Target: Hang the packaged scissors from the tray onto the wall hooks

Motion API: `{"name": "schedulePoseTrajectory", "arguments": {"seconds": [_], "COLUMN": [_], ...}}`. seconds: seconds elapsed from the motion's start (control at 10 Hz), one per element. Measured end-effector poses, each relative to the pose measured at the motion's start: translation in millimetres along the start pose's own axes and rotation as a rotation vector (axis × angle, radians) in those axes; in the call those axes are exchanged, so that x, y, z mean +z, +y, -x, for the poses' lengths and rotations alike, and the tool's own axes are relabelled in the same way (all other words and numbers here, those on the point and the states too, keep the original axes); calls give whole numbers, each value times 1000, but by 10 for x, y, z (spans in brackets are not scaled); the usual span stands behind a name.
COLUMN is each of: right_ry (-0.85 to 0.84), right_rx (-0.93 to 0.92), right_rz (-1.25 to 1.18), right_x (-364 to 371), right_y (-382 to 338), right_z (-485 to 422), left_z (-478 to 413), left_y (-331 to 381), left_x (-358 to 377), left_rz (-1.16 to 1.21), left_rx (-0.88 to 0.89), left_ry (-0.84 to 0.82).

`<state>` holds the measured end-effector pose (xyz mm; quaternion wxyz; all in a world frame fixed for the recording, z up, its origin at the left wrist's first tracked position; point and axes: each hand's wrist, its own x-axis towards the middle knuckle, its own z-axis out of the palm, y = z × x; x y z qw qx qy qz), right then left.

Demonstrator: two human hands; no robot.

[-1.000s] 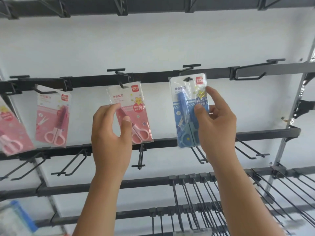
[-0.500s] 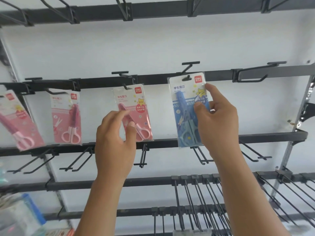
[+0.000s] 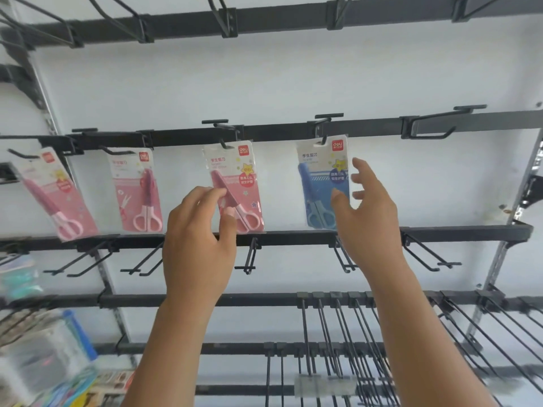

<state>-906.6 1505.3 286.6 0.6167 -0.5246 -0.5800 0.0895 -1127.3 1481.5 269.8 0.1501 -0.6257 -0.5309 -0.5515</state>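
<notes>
Several packaged scissors hang from black wall hooks on the middle rail. A blue scissors pack hangs from its hook. My right hand is just right of it, fingers spread, with only the thumb overlapping the pack's lower right corner. A pink scissors pack hangs from the hook to the left. My left hand pinches its lower left edge between thumb and fingers. Two more pink packs hang further left.
An empty hook sticks out on the same rail, right of the blue pack. Lower rails carry several bare hooks pointing toward me. Blurred packaged goods lie at the bottom left. Metal uprights frame the white wall.
My right hand has let go of the blue pack, which now hangs on its hook, and has opened and drawn slightly right. My left hand stays on the pink pack.
</notes>
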Motion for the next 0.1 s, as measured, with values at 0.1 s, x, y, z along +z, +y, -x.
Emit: {"name": "schedulePoseTrajectory", "arguments": {"seconds": [0.1], "right_ry": [-13], "right_rx": [-102], "right_rz": [73], "right_x": [-66], "right_y": [-78], "right_z": [136], "left_z": [74], "left_y": [46], "left_x": [-79], "left_rz": [-54], "left_rx": [10], "left_ry": [20]}}
